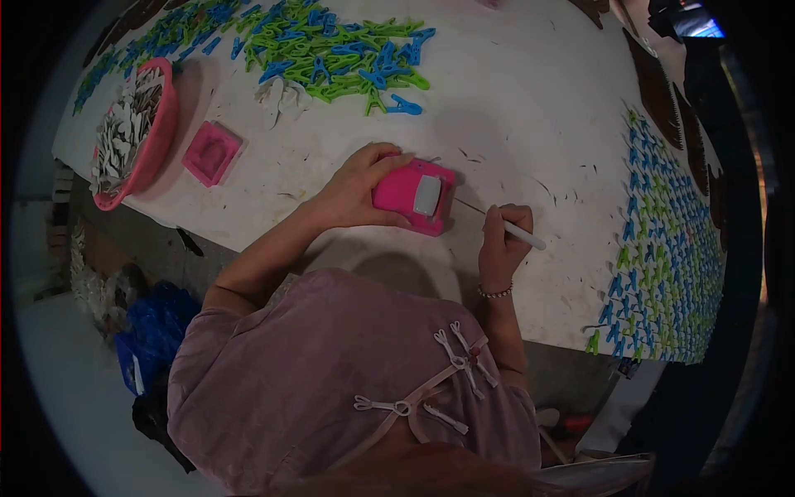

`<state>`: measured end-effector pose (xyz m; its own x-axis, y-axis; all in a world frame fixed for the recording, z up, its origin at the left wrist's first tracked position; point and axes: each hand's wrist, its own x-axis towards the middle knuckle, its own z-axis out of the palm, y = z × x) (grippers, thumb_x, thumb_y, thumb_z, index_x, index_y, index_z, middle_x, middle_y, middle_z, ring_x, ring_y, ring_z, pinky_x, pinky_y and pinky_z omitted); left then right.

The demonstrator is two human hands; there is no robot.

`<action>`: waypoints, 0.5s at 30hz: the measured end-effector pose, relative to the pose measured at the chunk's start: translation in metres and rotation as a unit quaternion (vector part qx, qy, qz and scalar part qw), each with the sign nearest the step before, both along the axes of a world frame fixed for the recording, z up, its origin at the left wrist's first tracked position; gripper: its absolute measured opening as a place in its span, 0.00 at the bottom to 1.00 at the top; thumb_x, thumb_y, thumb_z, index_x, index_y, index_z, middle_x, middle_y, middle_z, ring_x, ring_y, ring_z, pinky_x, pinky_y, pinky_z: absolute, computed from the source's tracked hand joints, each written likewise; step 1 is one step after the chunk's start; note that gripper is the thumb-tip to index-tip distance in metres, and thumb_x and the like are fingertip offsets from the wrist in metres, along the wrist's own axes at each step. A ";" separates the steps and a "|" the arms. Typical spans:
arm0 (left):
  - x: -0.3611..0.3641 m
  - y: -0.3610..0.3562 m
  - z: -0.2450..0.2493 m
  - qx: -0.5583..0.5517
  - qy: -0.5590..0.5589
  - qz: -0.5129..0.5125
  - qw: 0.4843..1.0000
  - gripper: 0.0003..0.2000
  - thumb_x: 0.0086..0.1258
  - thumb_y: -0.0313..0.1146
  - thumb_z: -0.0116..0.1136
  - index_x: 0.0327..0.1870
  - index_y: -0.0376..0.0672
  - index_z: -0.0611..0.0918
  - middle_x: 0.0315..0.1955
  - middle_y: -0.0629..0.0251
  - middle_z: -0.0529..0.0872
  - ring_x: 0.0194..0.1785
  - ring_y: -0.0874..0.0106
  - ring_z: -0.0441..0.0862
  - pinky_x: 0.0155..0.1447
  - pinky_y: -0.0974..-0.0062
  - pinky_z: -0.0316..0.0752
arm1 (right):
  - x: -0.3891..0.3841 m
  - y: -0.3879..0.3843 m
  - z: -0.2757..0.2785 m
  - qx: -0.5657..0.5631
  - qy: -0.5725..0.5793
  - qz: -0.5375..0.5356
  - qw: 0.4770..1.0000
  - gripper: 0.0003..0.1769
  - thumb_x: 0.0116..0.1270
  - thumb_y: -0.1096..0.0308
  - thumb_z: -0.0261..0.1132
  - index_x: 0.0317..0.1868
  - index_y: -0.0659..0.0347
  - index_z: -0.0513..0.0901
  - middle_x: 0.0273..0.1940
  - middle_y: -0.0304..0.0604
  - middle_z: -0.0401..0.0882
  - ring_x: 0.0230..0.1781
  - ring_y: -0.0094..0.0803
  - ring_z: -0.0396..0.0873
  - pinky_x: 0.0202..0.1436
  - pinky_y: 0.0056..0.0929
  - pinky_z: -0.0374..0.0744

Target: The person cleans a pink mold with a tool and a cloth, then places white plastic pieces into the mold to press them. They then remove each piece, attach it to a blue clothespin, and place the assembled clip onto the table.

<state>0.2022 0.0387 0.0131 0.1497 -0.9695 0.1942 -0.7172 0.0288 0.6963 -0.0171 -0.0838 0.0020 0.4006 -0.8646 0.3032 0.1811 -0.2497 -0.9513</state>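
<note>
My left hand (358,187) is wrapped round a bright pink block that looks like a rubber mould (396,192), thumb and fingers along opposite sides. Set in the block's right part is a smooth light grey piece (426,195) with rounded edges. In my right hand (502,242) is a thin tool with a pale handle (527,238), pinched like a pen. Its slender dark shaft (470,205) points left, the tip close to the block's right edge. A second pink mould (213,154), square with a hollow, lies to the left on the white table.
A pink basket (170,103) full of grey-white pieces stands at the left. Green and blue clothes pegs (331,54) lie heaped at the back; many more pegs (662,257) stand in rows along the right. Pale scraps (283,99) and dark shavings (571,195) dot the white table (505,124).
</note>
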 end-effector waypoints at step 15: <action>-0.001 0.000 -0.004 -0.022 -0.011 0.000 1.000 0.46 0.42 0.51 0.76 0.66 0.45 0.69 0.59 0.51 0.69 0.62 0.54 0.67 0.66 0.63 0.64 | 0.000 0.006 0.003 -0.022 0.007 0.007 1.000 0.08 0.67 0.76 0.60 0.33 0.60 0.68 0.26 0.34 0.70 0.25 0.16 0.64 0.28 0.17 0.64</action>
<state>0.2007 0.0385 0.0088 0.1439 -0.9599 0.2405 -0.7324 0.0601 0.6782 -0.0175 -0.0782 0.0046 0.4177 -0.8446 0.3350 0.1725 -0.2883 -0.9419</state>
